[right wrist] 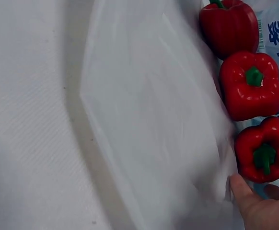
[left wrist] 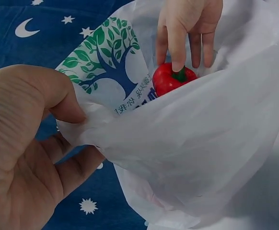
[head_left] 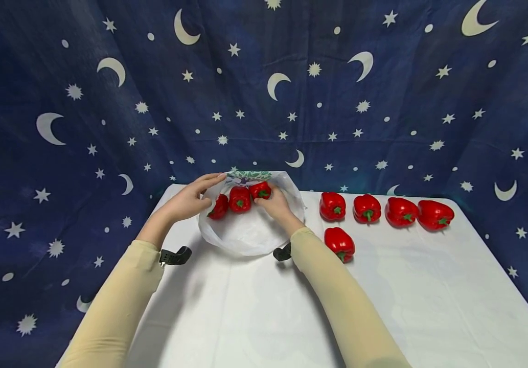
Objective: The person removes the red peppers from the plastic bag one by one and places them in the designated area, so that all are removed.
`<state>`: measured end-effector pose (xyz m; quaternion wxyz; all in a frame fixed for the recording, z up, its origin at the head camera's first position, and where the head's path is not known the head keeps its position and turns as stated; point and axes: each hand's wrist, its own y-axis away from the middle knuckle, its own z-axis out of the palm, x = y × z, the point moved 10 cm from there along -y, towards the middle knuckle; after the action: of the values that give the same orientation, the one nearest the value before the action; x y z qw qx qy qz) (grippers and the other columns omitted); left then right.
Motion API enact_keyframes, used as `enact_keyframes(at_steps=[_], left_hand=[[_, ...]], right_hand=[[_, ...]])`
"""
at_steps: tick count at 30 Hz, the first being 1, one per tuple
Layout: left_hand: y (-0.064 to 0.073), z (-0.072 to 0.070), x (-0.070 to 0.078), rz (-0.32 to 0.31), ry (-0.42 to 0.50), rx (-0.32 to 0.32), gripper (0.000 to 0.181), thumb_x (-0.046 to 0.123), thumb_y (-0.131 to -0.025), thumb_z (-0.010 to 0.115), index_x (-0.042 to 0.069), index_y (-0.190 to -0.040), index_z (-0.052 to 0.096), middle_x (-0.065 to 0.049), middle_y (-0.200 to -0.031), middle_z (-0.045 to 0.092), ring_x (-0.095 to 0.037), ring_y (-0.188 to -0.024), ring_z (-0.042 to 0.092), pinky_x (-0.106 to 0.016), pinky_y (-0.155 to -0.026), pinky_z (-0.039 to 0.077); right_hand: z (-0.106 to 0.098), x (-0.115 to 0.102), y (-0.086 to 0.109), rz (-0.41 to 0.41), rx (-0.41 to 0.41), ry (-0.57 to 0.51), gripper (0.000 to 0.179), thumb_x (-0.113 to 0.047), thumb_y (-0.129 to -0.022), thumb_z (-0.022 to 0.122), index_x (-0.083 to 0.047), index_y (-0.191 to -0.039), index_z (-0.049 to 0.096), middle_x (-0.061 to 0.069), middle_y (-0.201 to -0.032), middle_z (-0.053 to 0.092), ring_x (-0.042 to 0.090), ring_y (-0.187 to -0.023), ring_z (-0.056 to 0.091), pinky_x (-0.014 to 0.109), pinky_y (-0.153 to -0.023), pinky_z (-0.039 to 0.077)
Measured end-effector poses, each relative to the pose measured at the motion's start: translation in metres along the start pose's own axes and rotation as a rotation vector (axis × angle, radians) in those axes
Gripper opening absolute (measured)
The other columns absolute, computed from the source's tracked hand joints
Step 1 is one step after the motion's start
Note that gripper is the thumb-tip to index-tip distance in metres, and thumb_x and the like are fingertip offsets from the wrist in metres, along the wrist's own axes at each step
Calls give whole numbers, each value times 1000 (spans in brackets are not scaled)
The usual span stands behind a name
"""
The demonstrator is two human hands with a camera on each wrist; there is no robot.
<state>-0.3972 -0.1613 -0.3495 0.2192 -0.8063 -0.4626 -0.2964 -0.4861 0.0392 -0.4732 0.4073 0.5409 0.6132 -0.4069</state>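
Note:
A white plastic bag [head_left: 245,245] printed with a tree stands with its mouth spread wide. Inside it, side by side, are three red bell peppers: a left one [head_left: 219,207], a middle one [head_left: 239,199] and a right one [head_left: 260,190]. My left hand [head_left: 189,198] pinches the bag's left rim between thumb and fingers, as the left wrist view shows. Within the bag, my right hand [head_left: 275,203] is at the right pepper, its fingers [left wrist: 177,43] fairly straight and spread about it. The thumb lies beside that pepper in the right wrist view; part of the hand is out of frame there.
Right of the bag, several bell peppers [head_left: 367,208] form a row on the white table [head_left: 429,286]. One more pepper [head_left: 339,244] lies nearer, close to the right forearm. A dark blue curtain [head_left: 264,128] with moons and stars hangs behind the table.

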Motion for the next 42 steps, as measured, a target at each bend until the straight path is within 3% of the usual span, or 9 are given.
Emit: enact_keyframes(at_steps=[3,6,11,18,29,35,42], left_hand=[[1,0,-1,-8,-4,10,71,-2,-94,48,17,-161,36,-5,-165,26,-31,-118,46,-46,-86,42],[2,0,0,-3,8,27,72,-2,-94,48,17,-162,32,-5,-166,23,-29,-138,33,-51,-99,40],[2,-1,2,11,38,62,74,-3,-94,47,17,-163,28,-4,-167,18,-30,-146,26,-59,-111,33],[2,5,1,5,44,61,75,-3,-95,47,17,-164,26,-5,-167,18,-31,-136,33,-53,-102,39],[2,9,3,-3,27,56,75,-3,-94,49,17,-163,28,-5,-166,20,-30,-144,30,-56,-111,36],[1,4,4,-2,18,65,74,-3,-94,49,16,-163,28,-6,-166,20,-30,-143,31,-52,-106,39],[0,0,2,-7,12,72,74,-2,-94,48,16,-163,29,-6,-166,21,-29,-146,28,-51,-105,40]], right_hand=[[2,0,-2,1,9,20,78,-15,-91,72,0,-157,34,16,-156,44,28,-141,42,38,-116,32],[3,0,-3,4,17,16,76,-14,-91,72,-1,-157,36,16,-154,46,30,-139,45,40,-114,35],[4,1,-4,14,35,19,75,-15,-92,73,-3,-156,37,15,-152,48,31,-136,47,41,-112,40],[4,2,-8,2,63,101,75,-17,-93,73,-3,-156,35,15,-151,48,31,-136,47,41,-112,39],[-4,-2,-8,1,105,259,65,-21,-93,74,-4,-149,45,15,-143,55,31,-131,52,42,-112,39],[-4,-3,-3,35,78,282,67,-25,-92,74,-8,-150,43,12,-142,56,29,-128,53,41,-108,43],[-5,-9,11,35,52,312,67,-28,-90,74,-5,-146,47,18,-138,57,34,-125,55,45,-106,45]])
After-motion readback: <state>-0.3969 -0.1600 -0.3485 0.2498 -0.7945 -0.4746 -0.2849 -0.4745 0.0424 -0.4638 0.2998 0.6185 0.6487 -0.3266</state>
